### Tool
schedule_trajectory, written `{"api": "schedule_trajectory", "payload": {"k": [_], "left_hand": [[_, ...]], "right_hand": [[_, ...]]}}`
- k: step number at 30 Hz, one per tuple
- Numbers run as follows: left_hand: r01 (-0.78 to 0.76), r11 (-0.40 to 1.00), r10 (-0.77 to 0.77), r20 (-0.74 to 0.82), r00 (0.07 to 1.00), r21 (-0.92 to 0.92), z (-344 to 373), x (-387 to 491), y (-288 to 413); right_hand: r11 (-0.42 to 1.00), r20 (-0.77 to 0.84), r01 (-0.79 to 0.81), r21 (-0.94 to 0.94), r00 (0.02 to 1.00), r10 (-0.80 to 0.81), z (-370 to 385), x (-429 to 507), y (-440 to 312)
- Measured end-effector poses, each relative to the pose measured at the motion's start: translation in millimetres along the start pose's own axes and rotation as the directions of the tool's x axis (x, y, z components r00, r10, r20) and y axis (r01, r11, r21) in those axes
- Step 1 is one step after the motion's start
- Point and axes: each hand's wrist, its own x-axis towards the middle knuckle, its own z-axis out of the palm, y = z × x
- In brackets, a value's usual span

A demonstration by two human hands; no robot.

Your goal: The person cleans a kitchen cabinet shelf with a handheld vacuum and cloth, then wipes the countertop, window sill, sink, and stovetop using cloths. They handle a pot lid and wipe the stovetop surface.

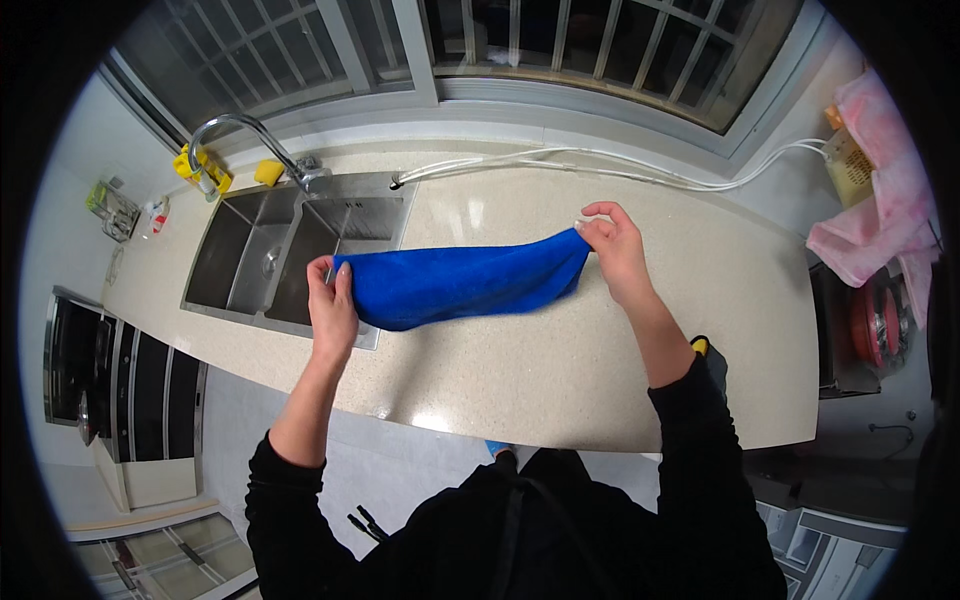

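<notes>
A blue cloth [465,285] hangs stretched between my hands above the pale speckled countertop [540,375]. My left hand [331,304] pinches its left end between thumb and fingers, over the right edge of the stainless steel double sink [300,262]. At the upper right corner, my right hand [613,251] grips the cloth between thumb and fingertip, with the other fingers curled. The lower edge of the cloth droops freely and covers part of the sink's right side.
A chrome faucet [251,124] arches over the sink, beside a yellow sponge [268,172] and a yellow bottle [214,172]. White pipes [600,156] run along the counter's back below the barred window. A pink cloth [862,225] hangs at right. A dark object with a yellow end [701,346] lies by my right forearm.
</notes>
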Motion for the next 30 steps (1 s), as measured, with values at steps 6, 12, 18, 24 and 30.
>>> {"api": "schedule_trajectory", "payload": {"k": [6,12,18,24,30], "left_hand": [[0.464,0.885,-0.401,0.454,0.796,-0.033,-4,26,40],[0.061,0.941,-0.269,0.627,0.731,0.332,-3,24,45],[-0.149,0.919,-0.119,0.618,0.777,0.364,4,29,48],[0.006,0.989,-0.086,0.531,0.843,0.151,2,32,49],[0.074,0.997,-0.058,0.5,0.864,-0.012,-5,33,46]], "right_hand": [[0.986,0.121,-0.138,-0.096,0.981,0.15,-4,2,-32],[0.778,0.156,0.093,-0.621,0.988,0.006,-13,0,-27],[0.725,0.154,0.203,-0.658,0.979,-0.135,-29,4,-28],[0.913,0.026,0.18,-0.365,0.983,-0.183,-43,14,-14],[0.998,-0.107,0.027,-0.063,0.994,-0.034,-35,-1,-28]]}}
